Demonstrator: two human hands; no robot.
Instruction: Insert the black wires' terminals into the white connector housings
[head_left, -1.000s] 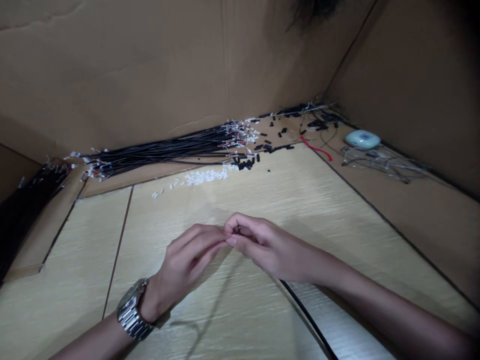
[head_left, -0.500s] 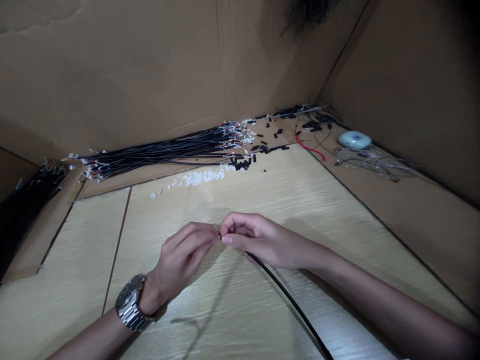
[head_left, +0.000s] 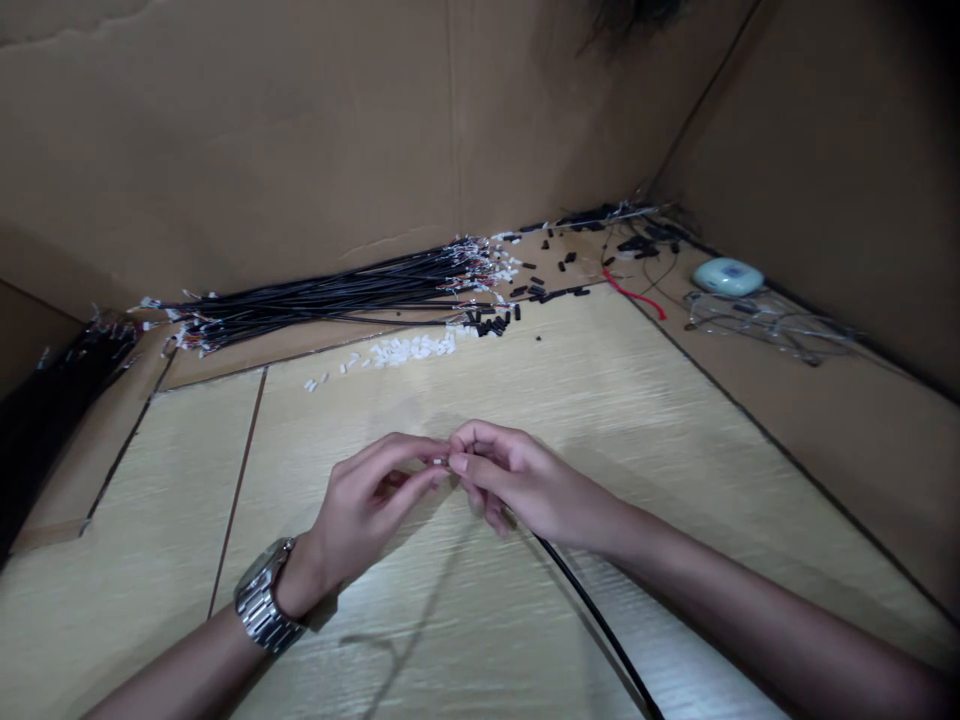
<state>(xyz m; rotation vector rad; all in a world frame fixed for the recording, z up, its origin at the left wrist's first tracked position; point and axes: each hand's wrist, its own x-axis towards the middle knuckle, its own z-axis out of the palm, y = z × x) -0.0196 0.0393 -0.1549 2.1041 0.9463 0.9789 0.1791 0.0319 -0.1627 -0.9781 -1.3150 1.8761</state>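
A black cable (head_left: 600, 610) runs up from the bottom edge into my right hand (head_left: 529, 490), whose thumb and forefinger pinch its end. My left hand (head_left: 375, 490), with a metal watch (head_left: 266, 600) on the wrist, meets the right hand fingertip to fingertip. Between my left thumb and fingers shows a tiny white piece (head_left: 439, 461), right at the cable's end. The fingers largely hide the wire ends, so how the piece sits on them I cannot tell. Both hands are just above the pale tabletop (head_left: 465, 620).
Behind the hands lie small white sleeves (head_left: 412, 348) and short black pieces (head_left: 495, 324). A bundle of black cables (head_left: 337, 290) stretches along the cardboard wall (head_left: 300, 130). More cables (head_left: 52, 410) are at left. On the right are a light-blue oval object (head_left: 727, 276) and a red strip (head_left: 636, 294).
My left thumb and fingers have parted a little, and the white piece now shows between them. My right hand's lower fingers have spread slightly. The view has shifted a little.
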